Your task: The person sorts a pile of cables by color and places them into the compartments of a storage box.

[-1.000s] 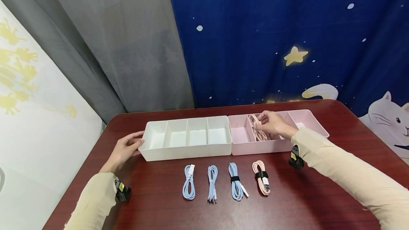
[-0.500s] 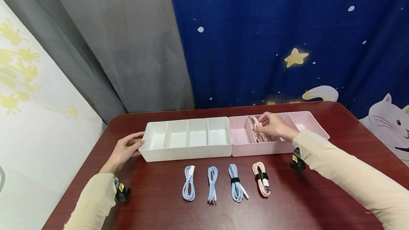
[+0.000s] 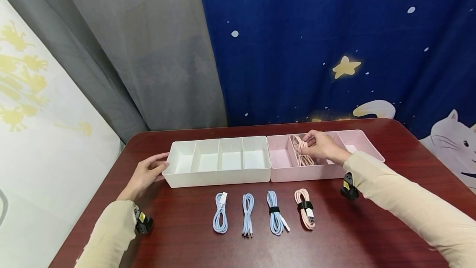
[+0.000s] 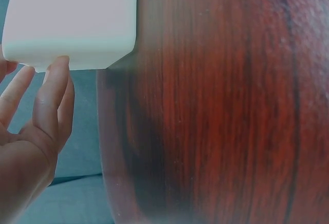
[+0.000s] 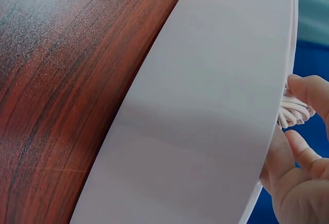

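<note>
My right hand [image 3: 322, 146] reaches into the pink divided box [image 3: 297, 173] and pinches a coiled pink cable [image 3: 300, 147] in its second compartment from the left. In the right wrist view, the cable's loops [image 5: 295, 112] show above the rim beside the thumb, while the box wall hides the rest. My left hand [image 3: 146, 173] rests its fingertips against the left end of the white divided box [image 3: 219, 178]. Its fingers are fairly straight in the left wrist view, touching the box end [image 4: 69, 23].
In front of the boxes lie three coiled blue cables [image 3: 220, 214], [image 3: 247, 214], [image 3: 275, 214] and another pink cable [image 3: 305, 210] with a black strap. Both boxes stand end to end on the reddish-brown table [image 3: 178, 235]. Behind it hang grey and blue curtains [image 3: 282, 53].
The view shifts slightly. Both hands keep nearly the same place, with the right still at the pink cable in the box and the left at the white box's end.
</note>
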